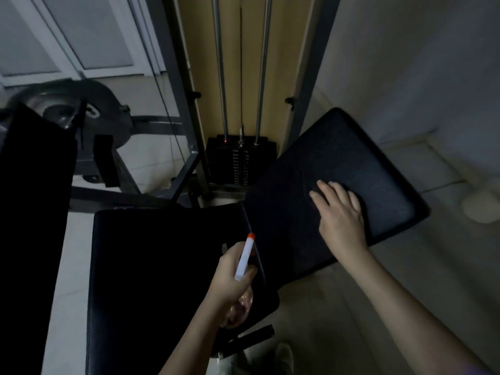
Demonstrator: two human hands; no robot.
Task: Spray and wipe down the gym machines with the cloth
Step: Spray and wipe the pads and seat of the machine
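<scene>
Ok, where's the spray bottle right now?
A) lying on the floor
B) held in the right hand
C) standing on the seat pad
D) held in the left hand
D: the left hand grips the spray bottle by its white, orange-tipped head, while the right hand lies flat on the angled black pad.

A white-framed glass door (pixel 67 36) stands far left. Pale floor tiles (pixel 338 307) run underfoot, and a grey wall (pixel 405 63) rises at right.
</scene>
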